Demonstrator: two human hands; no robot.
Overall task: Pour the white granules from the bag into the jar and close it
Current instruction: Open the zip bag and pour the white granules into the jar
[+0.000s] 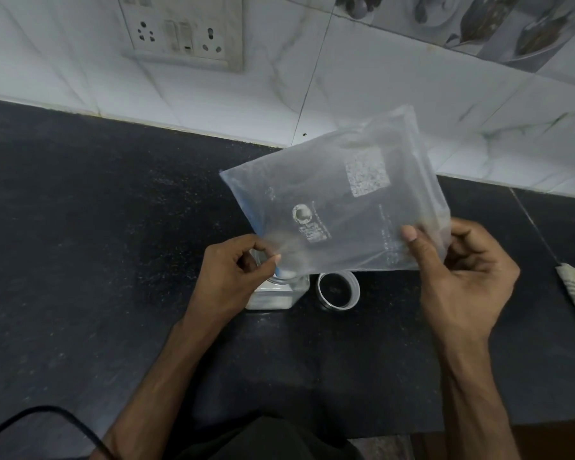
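So the clear bag (339, 207) is pinched at opposite corners by the left hand (228, 277) and right hand (462, 277); under the left hand, the jar (279, 293) is seen, lid (339, 290) beside it.

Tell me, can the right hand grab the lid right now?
Probably not yet. The right hand is pinching the bag, as is the left hand. The lid lies open side up on the counter beside the jar, uncovered, so it looks easy to reach after letting go.
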